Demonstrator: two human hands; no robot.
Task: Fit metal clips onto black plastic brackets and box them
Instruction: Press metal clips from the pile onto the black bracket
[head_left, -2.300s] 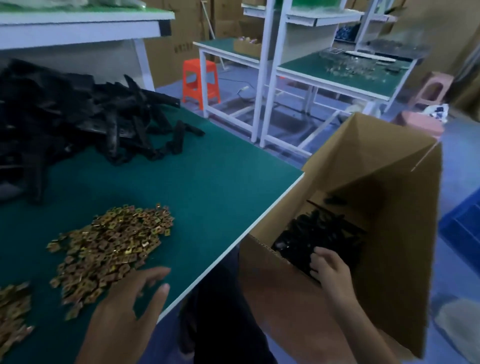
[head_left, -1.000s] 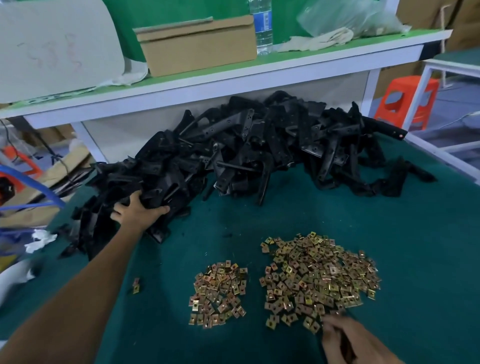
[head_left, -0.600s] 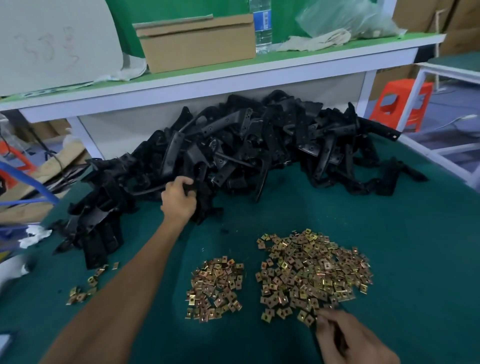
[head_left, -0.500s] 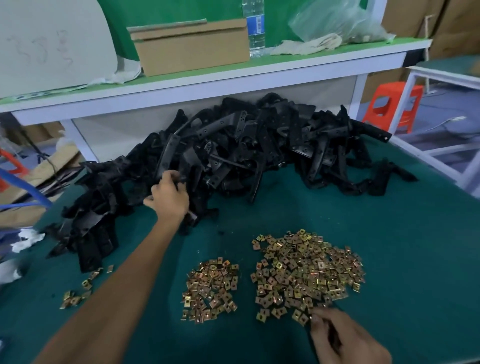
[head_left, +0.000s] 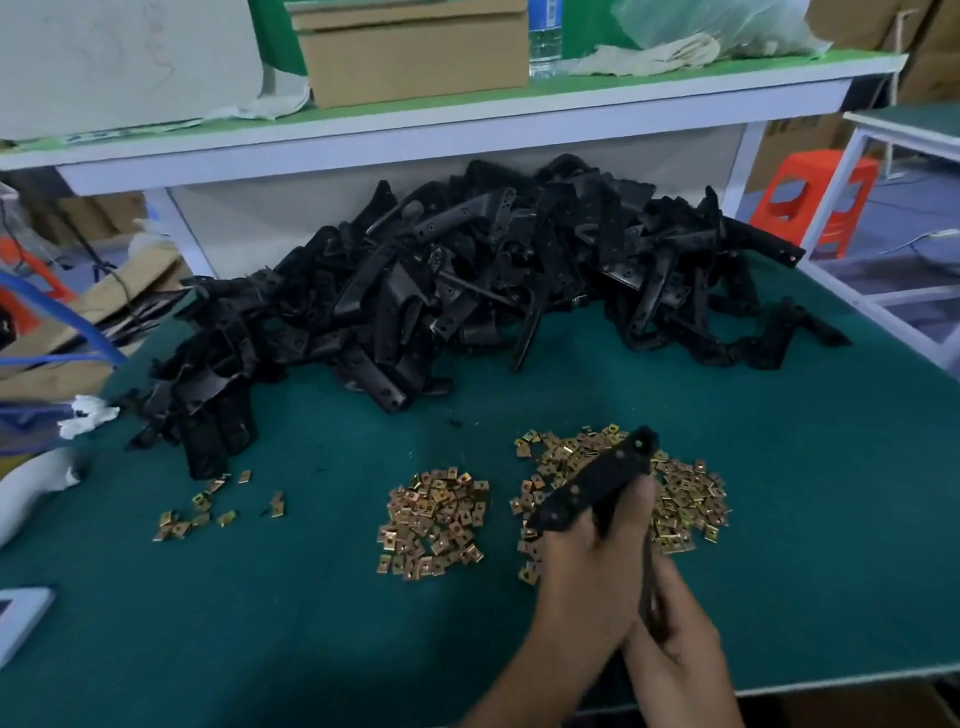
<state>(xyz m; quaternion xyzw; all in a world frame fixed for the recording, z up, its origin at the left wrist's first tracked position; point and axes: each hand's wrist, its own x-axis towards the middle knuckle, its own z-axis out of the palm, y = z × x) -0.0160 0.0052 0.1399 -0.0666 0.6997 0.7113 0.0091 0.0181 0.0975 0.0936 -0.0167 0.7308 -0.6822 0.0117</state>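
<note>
Head view: a black bracket (head_left: 597, 483) is held up over the larger heap of metal clips (head_left: 685, 499), gripped by the left hand (head_left: 587, 561) with its fingers curled round the lower part, the free end pointing up and away. The right hand (head_left: 675, 639) is set just beside and below it, fingers curled inward near a dark narrow strip between the two hands; whether that strip belongs to the bracket, and whether a clip is pinched there, cannot be told. No clip can be seen seated on the held bracket, so the fitting of this piece is judged not yet done. A big pile of brackets (head_left: 467, 291) is heaped at the back of the green table (head_left: 805, 493), which suggests most of the work is left. A smaller heap of clips (head_left: 436, 514) lies to the left of the larger one, and a few loose clips (head_left: 202, 509) are scattered further left. No packing box is in view, so the boxed count cannot be judged.
</note>
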